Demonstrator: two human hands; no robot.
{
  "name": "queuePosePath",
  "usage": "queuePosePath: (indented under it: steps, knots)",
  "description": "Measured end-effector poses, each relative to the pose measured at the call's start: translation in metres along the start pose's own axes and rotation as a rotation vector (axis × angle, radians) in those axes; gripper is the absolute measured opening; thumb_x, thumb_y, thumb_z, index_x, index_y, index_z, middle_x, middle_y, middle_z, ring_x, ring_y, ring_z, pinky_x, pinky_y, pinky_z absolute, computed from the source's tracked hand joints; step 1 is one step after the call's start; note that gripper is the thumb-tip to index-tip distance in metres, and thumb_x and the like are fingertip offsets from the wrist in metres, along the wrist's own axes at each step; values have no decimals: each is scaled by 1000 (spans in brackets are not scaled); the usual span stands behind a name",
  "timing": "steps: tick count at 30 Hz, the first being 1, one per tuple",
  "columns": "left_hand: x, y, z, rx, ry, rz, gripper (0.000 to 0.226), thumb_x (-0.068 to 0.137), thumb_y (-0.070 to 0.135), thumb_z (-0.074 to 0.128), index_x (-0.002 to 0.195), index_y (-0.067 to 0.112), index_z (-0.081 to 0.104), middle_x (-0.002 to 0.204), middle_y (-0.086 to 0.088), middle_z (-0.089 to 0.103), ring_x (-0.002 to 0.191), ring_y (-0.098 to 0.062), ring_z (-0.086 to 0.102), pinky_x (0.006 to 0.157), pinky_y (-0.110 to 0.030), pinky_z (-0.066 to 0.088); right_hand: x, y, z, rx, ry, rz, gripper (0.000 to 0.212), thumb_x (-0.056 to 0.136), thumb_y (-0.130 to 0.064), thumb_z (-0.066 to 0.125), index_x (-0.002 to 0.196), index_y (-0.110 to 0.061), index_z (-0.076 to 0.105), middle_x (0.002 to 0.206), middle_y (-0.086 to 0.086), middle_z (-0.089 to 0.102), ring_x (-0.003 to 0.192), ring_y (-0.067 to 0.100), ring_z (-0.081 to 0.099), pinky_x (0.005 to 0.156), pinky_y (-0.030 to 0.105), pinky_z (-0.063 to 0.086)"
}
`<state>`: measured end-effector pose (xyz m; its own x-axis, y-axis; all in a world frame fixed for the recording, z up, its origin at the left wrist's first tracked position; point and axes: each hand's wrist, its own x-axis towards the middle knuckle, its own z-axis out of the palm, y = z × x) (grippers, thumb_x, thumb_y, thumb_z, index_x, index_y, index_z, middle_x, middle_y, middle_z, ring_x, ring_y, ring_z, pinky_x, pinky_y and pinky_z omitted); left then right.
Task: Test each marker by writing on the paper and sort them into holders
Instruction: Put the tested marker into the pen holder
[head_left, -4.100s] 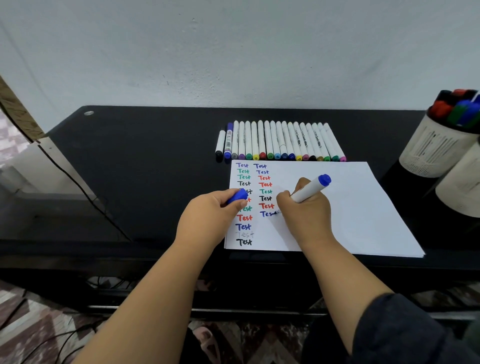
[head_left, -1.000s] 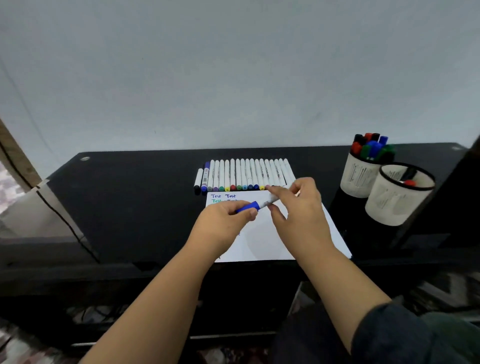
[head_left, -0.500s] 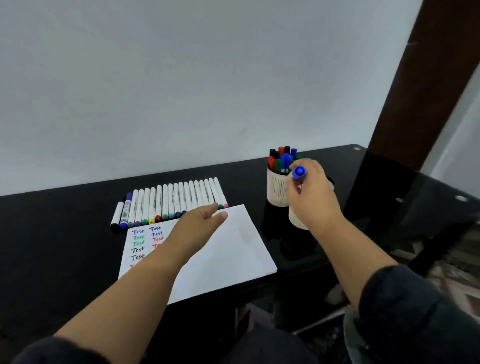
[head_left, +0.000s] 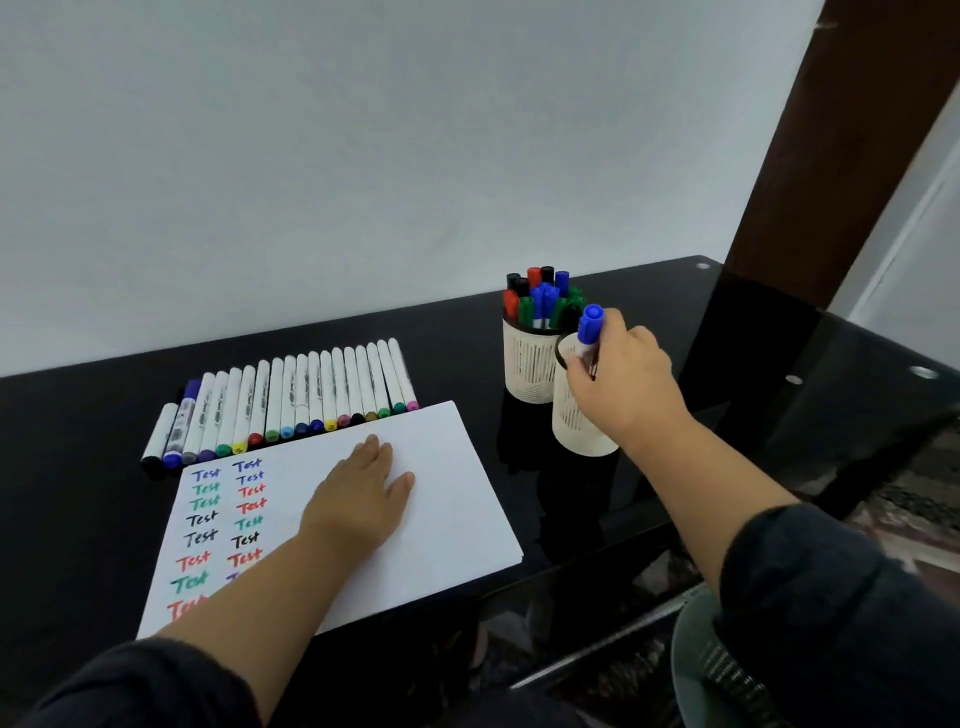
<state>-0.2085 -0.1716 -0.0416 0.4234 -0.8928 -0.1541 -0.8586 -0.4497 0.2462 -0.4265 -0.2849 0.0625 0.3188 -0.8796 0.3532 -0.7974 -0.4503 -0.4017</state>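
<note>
Head view: I see blue marker (head_left: 589, 332) at near holder (head_left: 571, 421).
Right hand (head_left: 623, 379) pinches it upright over that holder; left hand (head_left: 358, 499) lies flat, fingers straight, on paper (head_left: 457, 499) left of it.

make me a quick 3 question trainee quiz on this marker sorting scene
1. True or false: the left hand lies flat on the paper.
2. What does the right hand hold? A) blue marker B) red marker C) nothing
3. Fill in: the blue marker is over the ____ holder, the one closer to the person.

Key: 1 true. 2 A. 3 near; the near holder stands in front of the far holder, which is full of markers.
</note>
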Motion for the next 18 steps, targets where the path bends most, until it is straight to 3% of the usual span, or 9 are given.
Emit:
queuePosePath:
  steps: [4,9,14,18]
  knots:
    - [-1,-2,4,-21,55,12,59,100,44,22,151,18,8,158,4,-1,145,-10,0,115,-26,2,8,3,8,-80,-78,31,32,99,-40,38,111,-12,49,89,2,46,102,26,48,88,37,37]
    - [-2,-4,6,-51,81,23,58,100,43,25,151,17,10,158,5,1,145,-10,1,114,-25,2,17,9,21,-136,-60,46,30,95,-43,43,85,-16,51,86,0,54,98,25,48,82,36,34]
    - [-2,-5,7,-55,90,27,58,100,43,25,151,18,10,158,5,1,145,-10,1,114,-25,2,14,11,23,-44,11,1,30,95,-38,47,116,-17,46,90,-3,51,97,22,48,89,38,33]
    - [-2,-5,7,-64,99,27,58,100,43,26,151,18,12,158,5,2,145,-10,2,115,-26,3,15,12,21,-77,-19,-6,30,95,-41,45,114,-18,46,88,-3,51,91,19,43,89,38,35]
